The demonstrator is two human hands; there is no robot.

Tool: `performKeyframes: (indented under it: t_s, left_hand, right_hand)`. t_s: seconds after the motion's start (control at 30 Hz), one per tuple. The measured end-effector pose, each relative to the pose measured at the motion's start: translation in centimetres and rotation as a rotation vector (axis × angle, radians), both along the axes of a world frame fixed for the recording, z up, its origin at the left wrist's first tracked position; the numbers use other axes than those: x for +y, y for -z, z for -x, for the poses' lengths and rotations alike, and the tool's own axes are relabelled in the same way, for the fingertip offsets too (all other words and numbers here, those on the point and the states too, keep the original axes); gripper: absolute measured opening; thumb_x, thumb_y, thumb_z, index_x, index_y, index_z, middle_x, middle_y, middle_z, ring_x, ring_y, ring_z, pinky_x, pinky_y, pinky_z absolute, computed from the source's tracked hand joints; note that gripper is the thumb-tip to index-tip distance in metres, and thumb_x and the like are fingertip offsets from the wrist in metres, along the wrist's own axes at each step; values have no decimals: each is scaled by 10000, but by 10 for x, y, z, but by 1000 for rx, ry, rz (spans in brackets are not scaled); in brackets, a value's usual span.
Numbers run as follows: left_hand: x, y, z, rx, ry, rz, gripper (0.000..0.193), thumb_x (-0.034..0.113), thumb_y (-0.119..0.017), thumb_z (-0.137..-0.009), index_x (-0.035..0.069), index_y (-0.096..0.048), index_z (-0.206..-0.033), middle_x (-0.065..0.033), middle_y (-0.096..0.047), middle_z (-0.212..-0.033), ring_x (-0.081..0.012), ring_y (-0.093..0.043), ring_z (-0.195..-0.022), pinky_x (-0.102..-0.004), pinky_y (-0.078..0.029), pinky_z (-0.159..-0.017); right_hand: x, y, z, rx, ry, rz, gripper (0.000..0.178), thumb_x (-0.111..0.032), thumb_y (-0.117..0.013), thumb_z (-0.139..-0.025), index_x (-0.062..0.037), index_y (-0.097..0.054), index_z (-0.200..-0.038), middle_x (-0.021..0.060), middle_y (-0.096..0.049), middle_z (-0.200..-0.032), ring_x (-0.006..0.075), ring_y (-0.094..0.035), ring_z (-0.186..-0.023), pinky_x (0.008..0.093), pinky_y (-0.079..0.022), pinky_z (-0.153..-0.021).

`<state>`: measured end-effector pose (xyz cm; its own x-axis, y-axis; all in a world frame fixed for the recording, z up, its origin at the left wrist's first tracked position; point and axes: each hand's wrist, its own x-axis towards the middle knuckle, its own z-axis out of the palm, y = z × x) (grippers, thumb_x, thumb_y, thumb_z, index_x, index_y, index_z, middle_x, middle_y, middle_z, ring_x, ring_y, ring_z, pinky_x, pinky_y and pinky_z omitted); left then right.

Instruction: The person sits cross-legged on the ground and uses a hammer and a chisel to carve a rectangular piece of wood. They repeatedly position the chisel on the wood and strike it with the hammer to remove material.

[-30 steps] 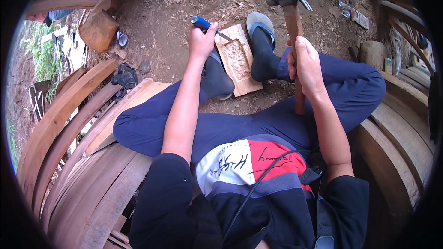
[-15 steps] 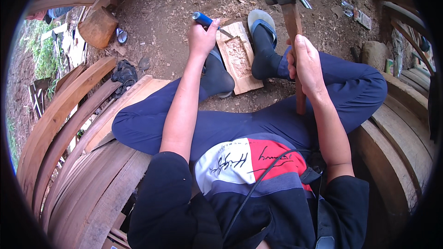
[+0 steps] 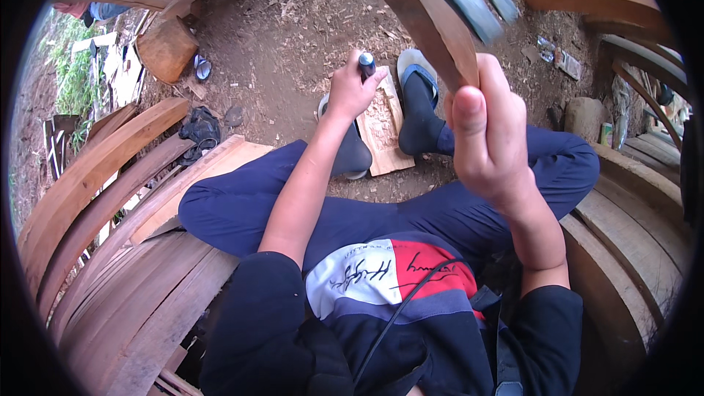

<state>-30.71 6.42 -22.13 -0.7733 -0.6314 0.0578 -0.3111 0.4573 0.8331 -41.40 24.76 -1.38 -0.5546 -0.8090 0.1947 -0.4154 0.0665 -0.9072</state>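
Observation:
My left hand (image 3: 350, 88) is closed round the blue handle of a chisel (image 3: 367, 63), which now stands nearly upright, its blade hidden below my fist. Under it lies a pale wooden block (image 3: 392, 162) with a rough recess carved into its face. Both of my feet flank the block, in dark socks and flip-flops (image 3: 418, 73). Raised high and close to the camera, my right hand (image 3: 493, 132) grips the wooden handle of a claw hammer (image 3: 433, 22). The hammer's metal head is smeared by motion.
Curved timber pieces (image 3: 103, 169) and planks (image 3: 147, 315) stack at my left, with more curved timbers (image 3: 623, 227) at my right. A wood stump (image 3: 167, 50) and a crumpled can (image 3: 202, 67) lie far left. Wood chips litter the dirt ground (image 3: 293, 29).
My right hand has lifted the hammer up toward the camera. My left hand has moved right, over the block's far end, and tilted the chisel from slanted to nearly upright.

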Motion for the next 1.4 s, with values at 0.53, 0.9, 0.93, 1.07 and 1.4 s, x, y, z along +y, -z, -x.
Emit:
performKeyframes:
  t_s: [0.53,0.9,0.93,1.07,1.4]
  left_hand:
    - [-9,1,0,57,18,0,359,190,-764,-798,47,-476,-958,-175,-618,-720,-388,-649,-714,-462,-485,-620]
    - [-6,1,-4,62,53,98,251,160,-689,-836,15,-574,-1005,-201,-662,-873,-397,-651,-840,-457,-505,-722]
    - [-11,0,1,59,28,84,295,173,-710,-833,29,-542,-1029,-202,-655,-832,-408,-652,-827,-475,-503,-713]
    - [-5,8,-11,12,56,49,365,192,-737,-831,54,-502,-1075,-189,-638,-751,-440,-640,-769,-488,-497,-658]
    - [-1,-1,-6,-87,54,77,399,256,-781,-807,46,-511,-1013,-148,-648,-792,-339,-674,-745,-425,-515,-668]
  right_hand:
    - [-10,69,6,244,-62,-602,253,-282,-484,-1002,-31,-492,-1035,254,-608,-701,455,-625,-672,557,-484,-598]
    - [-30,43,-1,290,-159,-590,283,-303,-500,-1004,-26,-469,-954,224,-578,-671,431,-634,-640,505,-475,-543]
    - [-33,24,2,235,-131,-418,283,-306,-496,-1006,-27,-472,-960,220,-582,-665,432,-633,-639,503,-475,-544]
    - [-24,22,-5,191,-70,-157,271,-316,-470,-1012,-46,-484,-994,227,-596,-644,457,-621,-639,515,-480,-560]
    - [-13,56,5,278,17,-187,279,-324,-476,-1006,-47,-502,-1017,229,-605,-693,458,-624,-681,529,-484,-580]
